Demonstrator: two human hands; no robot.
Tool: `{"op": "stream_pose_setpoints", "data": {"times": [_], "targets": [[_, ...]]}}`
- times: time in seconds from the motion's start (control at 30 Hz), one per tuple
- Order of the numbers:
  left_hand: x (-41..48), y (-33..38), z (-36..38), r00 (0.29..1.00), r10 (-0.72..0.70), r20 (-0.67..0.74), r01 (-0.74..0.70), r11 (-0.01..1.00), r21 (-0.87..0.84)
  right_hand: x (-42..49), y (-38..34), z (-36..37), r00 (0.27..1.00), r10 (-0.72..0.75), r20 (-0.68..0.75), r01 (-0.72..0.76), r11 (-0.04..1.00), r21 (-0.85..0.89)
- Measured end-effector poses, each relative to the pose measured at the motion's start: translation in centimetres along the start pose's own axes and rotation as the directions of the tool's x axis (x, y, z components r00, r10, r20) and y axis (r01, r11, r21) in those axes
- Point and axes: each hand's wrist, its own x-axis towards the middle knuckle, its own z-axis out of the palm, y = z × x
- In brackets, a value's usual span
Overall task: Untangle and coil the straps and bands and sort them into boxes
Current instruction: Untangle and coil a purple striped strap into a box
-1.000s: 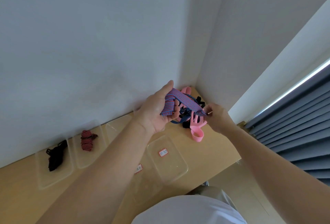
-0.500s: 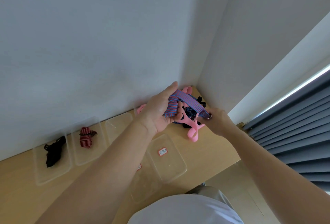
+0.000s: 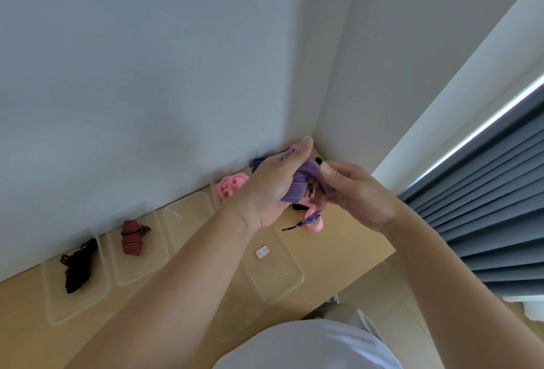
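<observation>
— Through the head camera, where are the hands?

— The left hand (image 3: 269, 192) and right hand (image 3: 357, 196) are held close together above the far right corner of the light wooden desk (image 3: 341, 254). A blue-and-red striped fabric strap (image 3: 295, 189) runs between them.

— How is each grip?

— The left grip is closed on the strap, which lies folded against its fingers, with the thumb stretched upward. The right grip is clamped on the same strap, thumb and fingers pinching it just beside the left hand.

— What is under them?

— A pink elastic loop (image 3: 316, 224) lies on the desk among dark straps, mostly hidden by the hands.

— And the boxes?

— Clear plastic boxes stand in a row along the grey wall (image 3: 147, 74). The leftmost clear box (image 3: 53, 304) holds a black strap bundle (image 3: 78, 265). The second clear box (image 3: 159, 254) holds a red-and-black striped coil (image 3: 132, 237). A pink ring-shaped band (image 3: 231, 186) seems to sit in a box partly behind the left hand. Nearer, a clear box with a red-bordered label (image 3: 263, 252) lies beside the left forearm.
</observation>
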Motion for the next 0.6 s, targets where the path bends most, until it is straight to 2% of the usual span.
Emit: {"op": "stream_pose_setpoints", "data": {"times": [0.1, 0.17, 0.23, 0.37, 0.43, 0.6], "targets": [[-0.3, 0.4, 0.3, 1.000, 0.019, 0.018, -0.019, 1.000, -0.020, -0.1, -0.8, 1.4, 0.986, -0.072, -0.148, 0.066, 0.997, -0.044], [-0.5, 0.6, 0.4, 1.000, 0.023, -0.005, -0.023, 0.999, -0.031, -0.2, -0.9, 2.2, 0.976, -0.099, -0.194, 0.100, 0.995, -0.006], [-0.8, 0.7, 0.4, 0.999, 0.025, -0.020, -0.027, 0.997, -0.077, -0.5, -0.7, 2.9, 0.977, -0.102, -0.185, 0.114, 0.992, 0.058], [-1.7, 0.9, 0.9, 0.988, 0.010, -0.156, -0.037, 0.984, -0.172, -0.7, -0.5, 3.5, 0.981, -0.088, -0.175, 0.114, 0.983, 0.144], [-2.3, 1.2, 1.1, 0.983, 0.025, -0.181, -0.056, 0.985, -0.166, -1.0, -1.1, 3.6, 0.980, -0.110, -0.168, 0.142, 0.972, 0.190], [-3.7, 1.9, 1.4, 0.988, 0.017, -0.156, -0.034, 0.994, -0.106, -1.8, -3.2, 4.0, 0.981, -0.193, -0.028, 0.194, 0.958, 0.211]]}}
